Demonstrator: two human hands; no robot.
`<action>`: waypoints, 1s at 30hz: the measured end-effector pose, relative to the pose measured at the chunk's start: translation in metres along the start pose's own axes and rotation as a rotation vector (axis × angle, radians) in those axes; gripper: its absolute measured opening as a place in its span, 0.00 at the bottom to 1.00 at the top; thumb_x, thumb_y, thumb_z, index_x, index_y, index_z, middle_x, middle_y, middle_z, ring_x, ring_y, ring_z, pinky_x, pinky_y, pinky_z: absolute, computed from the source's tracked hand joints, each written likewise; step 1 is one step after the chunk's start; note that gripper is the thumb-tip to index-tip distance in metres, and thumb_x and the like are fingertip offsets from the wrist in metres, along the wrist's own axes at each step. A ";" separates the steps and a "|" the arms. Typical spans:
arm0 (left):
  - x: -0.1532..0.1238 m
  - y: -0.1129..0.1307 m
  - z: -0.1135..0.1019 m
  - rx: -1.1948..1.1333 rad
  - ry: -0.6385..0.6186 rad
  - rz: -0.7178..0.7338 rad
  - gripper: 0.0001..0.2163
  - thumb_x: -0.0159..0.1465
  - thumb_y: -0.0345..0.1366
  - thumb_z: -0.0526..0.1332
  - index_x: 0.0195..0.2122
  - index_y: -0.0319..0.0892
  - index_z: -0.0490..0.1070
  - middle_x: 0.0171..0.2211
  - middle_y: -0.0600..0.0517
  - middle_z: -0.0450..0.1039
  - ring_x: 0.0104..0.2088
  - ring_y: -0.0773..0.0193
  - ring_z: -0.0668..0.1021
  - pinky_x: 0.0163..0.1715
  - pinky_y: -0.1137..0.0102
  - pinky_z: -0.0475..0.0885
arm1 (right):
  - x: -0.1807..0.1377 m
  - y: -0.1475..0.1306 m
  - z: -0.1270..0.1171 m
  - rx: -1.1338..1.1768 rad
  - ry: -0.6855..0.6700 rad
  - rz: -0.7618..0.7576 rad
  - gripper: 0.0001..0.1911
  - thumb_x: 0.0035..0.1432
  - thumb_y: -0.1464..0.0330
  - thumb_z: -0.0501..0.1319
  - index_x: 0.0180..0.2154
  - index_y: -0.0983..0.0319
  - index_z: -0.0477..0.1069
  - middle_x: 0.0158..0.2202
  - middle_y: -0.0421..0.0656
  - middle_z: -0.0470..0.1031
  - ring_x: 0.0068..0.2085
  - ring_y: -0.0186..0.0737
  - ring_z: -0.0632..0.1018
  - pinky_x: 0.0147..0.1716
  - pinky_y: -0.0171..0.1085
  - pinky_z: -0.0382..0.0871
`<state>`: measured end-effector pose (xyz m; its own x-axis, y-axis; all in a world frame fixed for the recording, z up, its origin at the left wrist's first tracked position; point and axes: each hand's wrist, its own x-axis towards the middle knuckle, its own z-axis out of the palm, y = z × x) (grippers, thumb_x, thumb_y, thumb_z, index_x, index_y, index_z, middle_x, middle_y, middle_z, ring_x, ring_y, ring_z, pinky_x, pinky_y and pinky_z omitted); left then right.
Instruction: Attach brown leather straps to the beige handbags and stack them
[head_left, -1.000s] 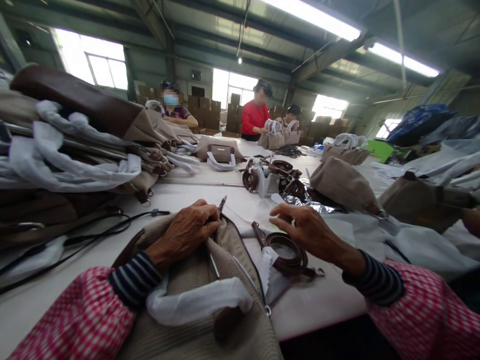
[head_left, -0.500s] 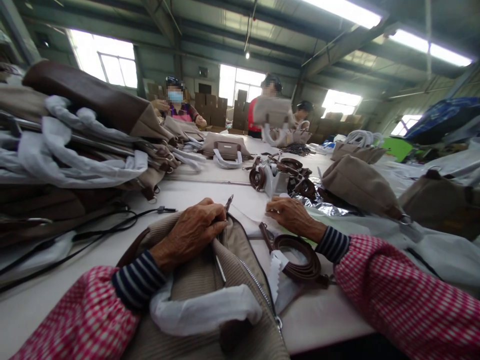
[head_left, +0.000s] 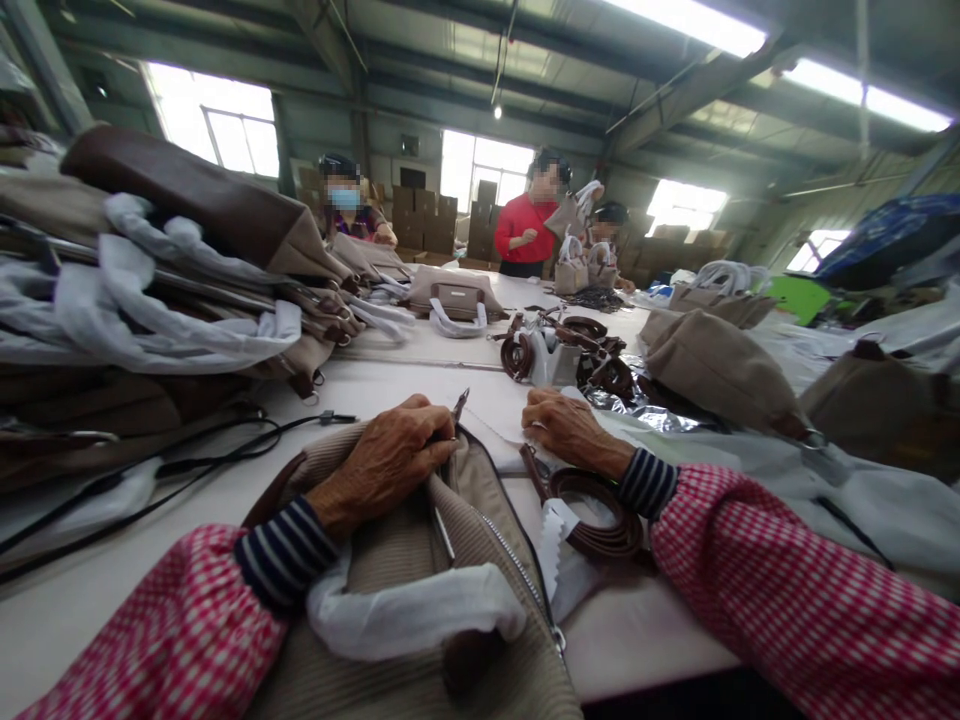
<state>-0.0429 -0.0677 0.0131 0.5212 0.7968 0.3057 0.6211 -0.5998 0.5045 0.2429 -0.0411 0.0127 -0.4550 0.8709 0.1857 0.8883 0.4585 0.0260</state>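
A beige ribbed handbag (head_left: 390, 560) lies in front of me with its zipper (head_left: 517, 555) open and a white-wrapped handle (head_left: 420, 610) across it. My left hand (head_left: 397, 450) is closed on the bag's far edge at the opening. Out of that hand sticks a pointed metal tip (head_left: 461, 402); the rest of this tool is hidden. To the right, my right hand (head_left: 566, 428) is curled closed above the table, apart from the bag. Its fingertips are turned away, so anything in them is hidden. Just below it lies a coiled brown leather strap (head_left: 600, 515).
Stacked handbags (head_left: 187, 210) rise at the left, with black cords (head_left: 225, 450) before them. Several coiled straps (head_left: 592, 350) sit mid-table. More bags (head_left: 720, 370) and plastic sheeting (head_left: 810, 480) lie at right. Co-workers (head_left: 529, 225) stand across the table.
My right hand has shifted slightly left and its fingers have curled in more. My left hand keeps its hold on the handbag. Across the table, a co-worker's raised bag has swung to the right.
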 end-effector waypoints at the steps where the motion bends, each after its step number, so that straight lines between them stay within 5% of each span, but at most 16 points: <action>1: 0.000 0.000 0.000 -0.002 -0.002 -0.001 0.08 0.68 0.39 0.58 0.34 0.42 0.72 0.38 0.50 0.69 0.39 0.57 0.74 0.43 0.63 0.65 | 0.000 0.001 0.001 0.005 0.010 0.001 0.09 0.65 0.74 0.65 0.30 0.62 0.79 0.39 0.45 0.76 0.43 0.41 0.75 0.40 0.36 0.60; 9: 0.001 0.002 -0.001 0.007 -0.005 -0.014 0.08 0.67 0.38 0.58 0.33 0.42 0.71 0.38 0.49 0.69 0.39 0.57 0.74 0.43 0.63 0.65 | -0.002 0.015 0.002 0.141 0.134 -0.028 0.06 0.66 0.69 0.68 0.34 0.62 0.79 0.42 0.43 0.77 0.46 0.40 0.77 0.43 0.36 0.62; 20: 0.001 0.002 -0.002 0.042 0.006 0.020 0.07 0.68 0.37 0.57 0.34 0.43 0.71 0.38 0.50 0.70 0.38 0.58 0.75 0.42 0.64 0.66 | -0.001 0.018 -0.009 0.067 0.258 0.093 0.15 0.64 0.63 0.70 0.28 0.64 0.75 0.33 0.42 0.74 0.32 0.36 0.72 0.34 0.36 0.57; 25: 0.000 0.001 -0.002 0.035 0.009 0.025 0.07 0.68 0.35 0.57 0.35 0.43 0.72 0.38 0.50 0.70 0.38 0.58 0.75 0.42 0.64 0.66 | -0.019 -0.002 -0.029 0.499 0.471 0.076 0.21 0.63 0.59 0.69 0.23 0.62 0.68 0.26 0.38 0.67 0.28 0.35 0.67 0.31 0.36 0.59; 30: 0.002 0.001 -0.001 0.036 0.012 0.024 0.07 0.68 0.35 0.57 0.35 0.42 0.72 0.38 0.49 0.71 0.38 0.58 0.75 0.42 0.64 0.66 | -0.074 -0.029 -0.061 0.807 0.555 0.247 0.23 0.61 0.51 0.69 0.24 0.60 0.70 0.24 0.38 0.65 0.25 0.33 0.61 0.24 0.36 0.55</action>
<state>-0.0424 -0.0666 0.0150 0.5292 0.7829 0.3272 0.6296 -0.6208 0.4672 0.2543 -0.1296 0.0581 0.0118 0.8465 0.5322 0.5526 0.4381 -0.7090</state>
